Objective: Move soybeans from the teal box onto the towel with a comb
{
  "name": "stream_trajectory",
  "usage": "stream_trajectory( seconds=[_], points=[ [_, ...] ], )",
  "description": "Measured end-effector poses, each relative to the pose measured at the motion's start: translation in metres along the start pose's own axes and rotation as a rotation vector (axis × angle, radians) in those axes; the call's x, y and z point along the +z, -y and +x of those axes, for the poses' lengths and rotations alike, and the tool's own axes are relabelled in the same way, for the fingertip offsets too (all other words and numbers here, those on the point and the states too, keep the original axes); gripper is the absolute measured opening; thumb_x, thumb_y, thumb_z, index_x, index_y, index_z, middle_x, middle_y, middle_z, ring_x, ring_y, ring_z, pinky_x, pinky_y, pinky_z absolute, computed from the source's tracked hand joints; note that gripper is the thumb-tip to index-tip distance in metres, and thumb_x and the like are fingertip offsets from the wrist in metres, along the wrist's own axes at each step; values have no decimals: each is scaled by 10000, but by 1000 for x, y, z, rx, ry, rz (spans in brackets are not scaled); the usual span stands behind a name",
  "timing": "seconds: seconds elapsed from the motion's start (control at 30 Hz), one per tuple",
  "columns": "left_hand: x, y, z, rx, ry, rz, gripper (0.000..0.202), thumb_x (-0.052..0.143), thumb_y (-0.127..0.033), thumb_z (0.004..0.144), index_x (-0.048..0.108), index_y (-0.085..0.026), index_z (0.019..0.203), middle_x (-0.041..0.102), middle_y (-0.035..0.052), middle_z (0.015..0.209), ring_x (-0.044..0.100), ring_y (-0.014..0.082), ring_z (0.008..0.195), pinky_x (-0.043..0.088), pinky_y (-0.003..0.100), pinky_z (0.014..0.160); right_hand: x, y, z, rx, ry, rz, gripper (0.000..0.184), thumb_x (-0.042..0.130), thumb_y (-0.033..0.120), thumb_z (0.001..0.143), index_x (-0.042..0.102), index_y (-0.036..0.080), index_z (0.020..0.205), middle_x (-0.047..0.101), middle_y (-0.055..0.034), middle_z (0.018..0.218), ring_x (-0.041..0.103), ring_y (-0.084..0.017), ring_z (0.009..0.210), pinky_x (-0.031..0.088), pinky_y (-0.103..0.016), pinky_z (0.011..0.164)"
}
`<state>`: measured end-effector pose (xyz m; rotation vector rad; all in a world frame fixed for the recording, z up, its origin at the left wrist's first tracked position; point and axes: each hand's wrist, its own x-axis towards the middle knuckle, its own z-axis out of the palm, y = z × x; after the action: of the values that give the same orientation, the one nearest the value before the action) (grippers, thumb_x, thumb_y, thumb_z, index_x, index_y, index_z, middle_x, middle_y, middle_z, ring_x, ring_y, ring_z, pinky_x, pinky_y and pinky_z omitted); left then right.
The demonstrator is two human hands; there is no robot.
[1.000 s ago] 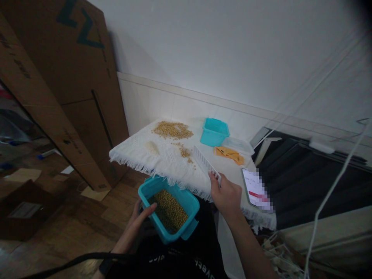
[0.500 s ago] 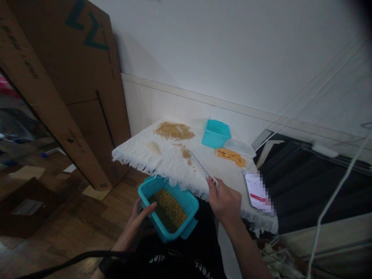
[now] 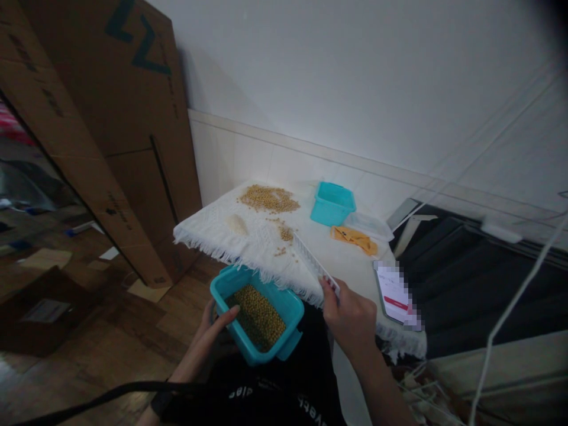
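My left hand point(image 3: 213, 331) grips the near left rim of a teal plastic container point(image 3: 290, 303), thumb over the edge. Soybeans point(image 3: 261, 310) fill its lower part, and it is held just below the fringed edge of the white tablecloth point(image 3: 213, 236). In my right hand point(image 3: 350, 310) is a long, narrow white ribbed strip point(image 3: 308, 251), its far end down on the cloth. Beside that end lies a small cluster of soybeans point(image 3: 285, 234) with a few strays. A larger spread of soybeans point(image 3: 268, 198) covers the back of the table, and a small pale heap point(image 3: 236, 223) lies nearer.
A second teal container point(image 3: 332, 204) stands by the wall, beside a clear lid point(image 3: 370, 225) and an orange cloth point(image 3: 355, 238). A phone point(image 3: 394, 296) lies at the right edge. Large cardboard boxes point(image 3: 128, 118) stand left; a white cable point(image 3: 510, 313) hangs right.
My right hand has drawn the white strip slightly right and towards me. A few soybeans now lie apart, nearer the front of the cloth. The held container has hardly moved.
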<state>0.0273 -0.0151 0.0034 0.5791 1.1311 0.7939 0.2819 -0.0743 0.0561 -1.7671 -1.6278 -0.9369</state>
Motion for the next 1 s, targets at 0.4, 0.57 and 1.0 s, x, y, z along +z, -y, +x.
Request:
stream_trajectory(
  seconds=[0.4,0.57,1.0],
  points=[
    [0,-4,0,0,-33,-15,1005,853,-407,657,280,-401,1482,629,138,1287,737,350,887,606,475,708,7,13,12,5,-16,162,401,422,339,1021,724,119,874,711,-51,618,637,-123,497,407,-210,531],
    [-3,-4,2,7,-44,-9,944,839,-432,678,312,-413,1461,622,135,1293,750,315,824,614,489,691,8,2,15,90,-33,93,450,432,412,1007,728,130,818,674,-49,544,625,-142,472,385,-227,506],
    [-6,-4,6,20,-68,-13,987,850,-419,665,305,-388,1488,686,137,1198,746,359,870,605,519,731,31,13,28,13,84,205,385,430,355,1008,738,151,900,725,-45,650,649,-123,525,401,-211,538]
  ],
)
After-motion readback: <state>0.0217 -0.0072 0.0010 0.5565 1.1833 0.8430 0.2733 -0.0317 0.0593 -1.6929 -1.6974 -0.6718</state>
